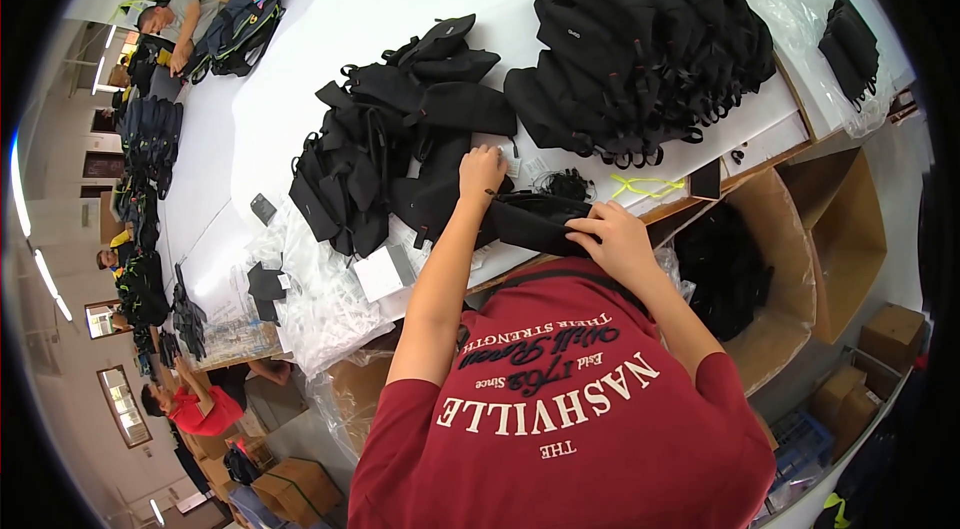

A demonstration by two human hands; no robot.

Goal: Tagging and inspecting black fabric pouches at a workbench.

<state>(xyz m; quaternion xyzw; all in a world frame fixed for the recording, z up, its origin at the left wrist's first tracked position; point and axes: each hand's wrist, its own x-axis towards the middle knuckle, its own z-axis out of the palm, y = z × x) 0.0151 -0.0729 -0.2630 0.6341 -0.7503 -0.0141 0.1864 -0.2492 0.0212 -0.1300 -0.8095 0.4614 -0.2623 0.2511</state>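
A black fabric pouch [540,220] lies at the table's front edge, close to my body. My right hand [608,235] pinches its right end between thumb and fingers. My left hand [483,174] reaches farther in, beside the loose heap of black pouches [365,144]. Its fingers are curled down, and what they hold, if anything, is hidden. Small white tags [513,168] lie just right of those fingers. A tangle of black cords [563,185] sits behind the pouch in my right hand.
A tall stack of black pouches [650,39] stands at the back right. Yellow-green cords [648,187] and a dark phone-like slab [705,180] lie near the right edge. Clear plastic bags [315,289] and a white box [384,273] are at left; an open carton [770,249] stands right. Other people work farther left.
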